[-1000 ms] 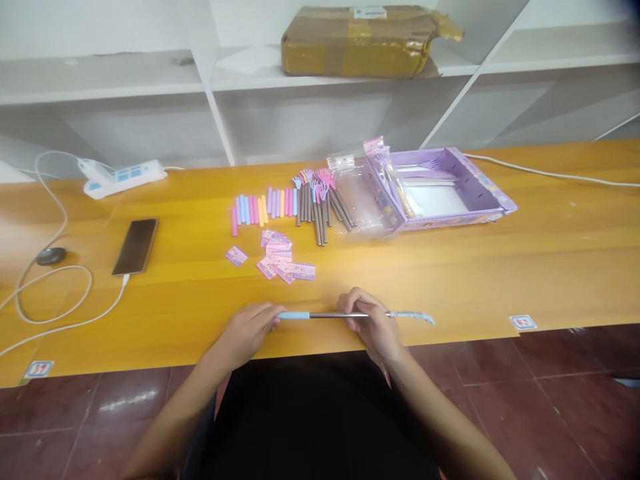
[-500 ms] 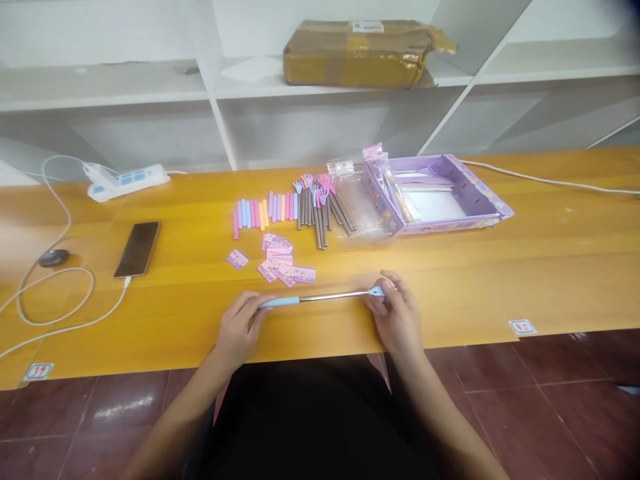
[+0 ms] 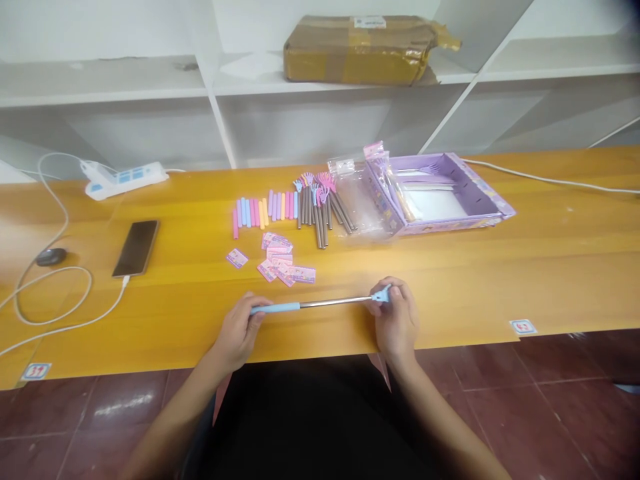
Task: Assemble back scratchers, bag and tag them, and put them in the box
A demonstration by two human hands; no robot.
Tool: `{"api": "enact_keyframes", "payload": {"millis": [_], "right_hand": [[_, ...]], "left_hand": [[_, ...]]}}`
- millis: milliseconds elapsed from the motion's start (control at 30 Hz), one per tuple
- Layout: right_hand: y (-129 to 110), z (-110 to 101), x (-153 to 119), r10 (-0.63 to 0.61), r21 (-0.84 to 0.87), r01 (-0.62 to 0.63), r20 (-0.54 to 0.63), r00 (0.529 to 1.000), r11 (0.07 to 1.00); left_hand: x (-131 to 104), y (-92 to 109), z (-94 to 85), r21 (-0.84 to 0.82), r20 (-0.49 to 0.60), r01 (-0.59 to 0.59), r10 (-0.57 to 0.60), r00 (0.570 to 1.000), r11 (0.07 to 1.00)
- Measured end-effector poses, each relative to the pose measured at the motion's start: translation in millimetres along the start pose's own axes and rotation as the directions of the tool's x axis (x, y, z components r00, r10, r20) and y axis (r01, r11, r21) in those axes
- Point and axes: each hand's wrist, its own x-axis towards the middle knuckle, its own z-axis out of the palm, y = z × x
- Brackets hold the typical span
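Observation:
A telescopic back scratcher [image 3: 334,302] lies stretched between my hands, with a blue sleeve, a metal rod and a blue claw head. My left hand [image 3: 240,333] pinches the sleeved end. The fingers of my right hand [image 3: 399,323] are closed around the claw end. Beyond them several more back scratchers [image 3: 320,217] with pink, purple and blue heads lie in a bunch. To their left, coloured sleeves [image 3: 255,213] are lined up in a row. Small printed cards [image 3: 283,260] form a loose pile nearer to me, with one card [image 3: 237,258] apart.
A purple tray-like box [image 3: 453,230] and clear plastic bags [image 3: 357,200] stand at the back right. On the left are a phone [image 3: 136,248] on a cable, a black mouse-like object [image 3: 51,257] and a power strip [image 3: 125,179]. A taped carton [image 3: 360,53] sits on the shelf.
The sleeve shows longer out of my left fingers, and the claw head is turned so more of it is visible. My right hand has shifted slightly towards me.

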Motion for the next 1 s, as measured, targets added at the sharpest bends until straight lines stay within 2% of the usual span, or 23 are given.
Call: {"api": "enact_keyframes", "payload": {"millis": [167,667,867,1000], "right_hand": [[0.4,0.2,-3.6,-0.025,-0.006,0.026,0.06,0.998,1.0],[0.0,13.2,-26.2,0.039,-0.03,-0.034,0.198,0.979,0.999],[3.1,19.6,-36.2,0.049,-0.025,-0.044,0.269,0.962,0.999],[5.5,25.7,-45.1,-0.002,-0.008,0.004,0.297,0.955,1.0]], "left_hand": [[-1.7,0.4,-0.7,-0.015,0.046,-0.016,0.016,0.999,1.0],[-0.1,5.1,0.1,-0.002,0.074,0.01,-0.01,0.997,1.0],[-0.4,6.9,3.6,-0.001,0.112,-0.025,0.025,0.993,1.0],[-0.8,6.1,4.0,-0.008,0.1,-0.03,0.031,0.994,1.0]]}}
